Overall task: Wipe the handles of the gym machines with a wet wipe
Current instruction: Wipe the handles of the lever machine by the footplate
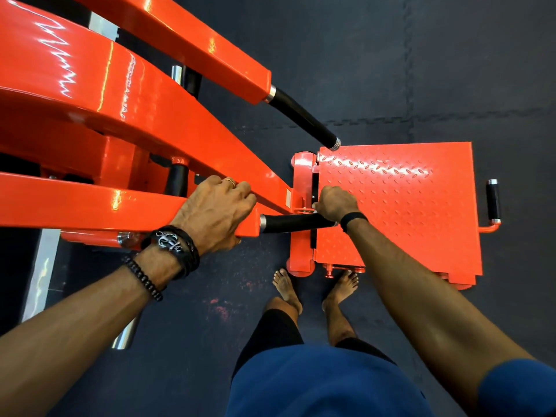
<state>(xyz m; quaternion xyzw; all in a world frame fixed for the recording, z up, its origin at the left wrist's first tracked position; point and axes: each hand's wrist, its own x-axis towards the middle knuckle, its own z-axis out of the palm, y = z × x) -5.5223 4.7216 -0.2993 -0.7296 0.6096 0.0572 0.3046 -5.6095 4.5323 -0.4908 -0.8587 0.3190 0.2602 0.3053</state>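
Two grips: right fingers (321, 203), handle (288, 221); left fingers (240, 192), beam (114, 207).

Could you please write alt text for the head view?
Seen from above, a person's right hand grips the end of a black handle on an orange gym machine, while the left hand holds the orange arm it extends from.

An orange tread-plate platform (397, 206) lies flat on dark rubber floor mats (451, 70). A jigsaw-style seam (376, 120) between mats runs just beyond the platform's far edge. Two bare feet stand at its near edge: the left foot (287, 288) by the near left corner, the right foot (341, 288) with its toes almost touching the platform. Nearer than the feet are black shorts (270, 335) and a blue shirt (325, 383). Reddish scuff marks (222, 308) dot the mat left of the feet, and a chrome tube (125, 335) shows farther left.
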